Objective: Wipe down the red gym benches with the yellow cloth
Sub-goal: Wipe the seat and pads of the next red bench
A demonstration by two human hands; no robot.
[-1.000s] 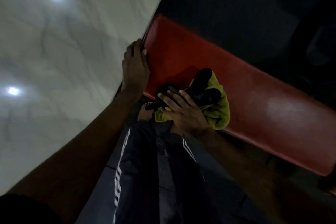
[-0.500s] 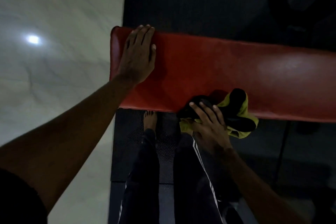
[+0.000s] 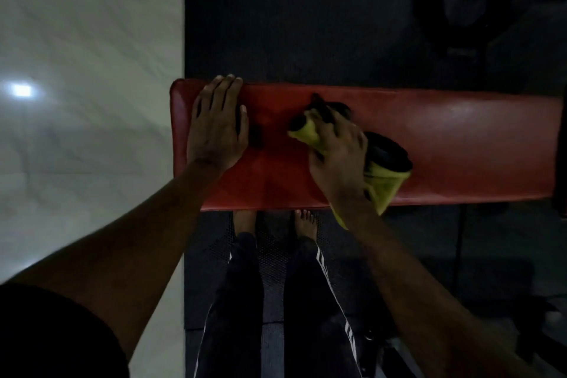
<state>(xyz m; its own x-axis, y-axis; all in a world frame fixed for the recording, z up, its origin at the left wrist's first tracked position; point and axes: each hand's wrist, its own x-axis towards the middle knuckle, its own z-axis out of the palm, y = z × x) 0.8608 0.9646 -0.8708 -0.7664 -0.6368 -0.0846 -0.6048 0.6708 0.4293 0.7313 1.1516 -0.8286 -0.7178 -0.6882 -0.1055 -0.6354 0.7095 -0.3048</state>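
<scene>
A: Why is the left hand (image 3: pixel 217 129) lying on the red gym bench (image 3: pixel 460 144) at all?

B: It looks like a brace. Its fingers (image 3: pixel 225 92) are straight and spread flat on the padding, holding nothing, with the tips at the far edge. Leaning there probably steadies the person and the bench while the other hand rubs.

A: And the right hand (image 3: pixel 337 159)?

B: Its fingers (image 3: pixel 340 123) curl over the yellow cloth (image 3: pixel 386 184) and grip it in a bunch, pressed down on the bench top. Bunching gives a thick pad to push with.

A: Where exactly is the cloth?

B: Under the right fingers and spilling out to their right. One yellow fold pokes out on their left, towards the braced hand. A tail hangs past the wrist over the near edge. A dark patch (image 3: pixel 386 153) shows on it just right of the knuckles; whether that is print, dirt or a second rag cannot be told.

A: How much is left to wipe?

B: Judging by position, the long stretch of red to the right of the gripping fingers is not yet reached.

A: Any brand or writing?

B: None readable. The trousers (image 3: pixel 322 285) below both hands carry white side stripes, but no logo shows. The bench and the dark floor mat (image 3: pixel 306 24) beyond the fingertips bear no label in this dim light.
</scene>
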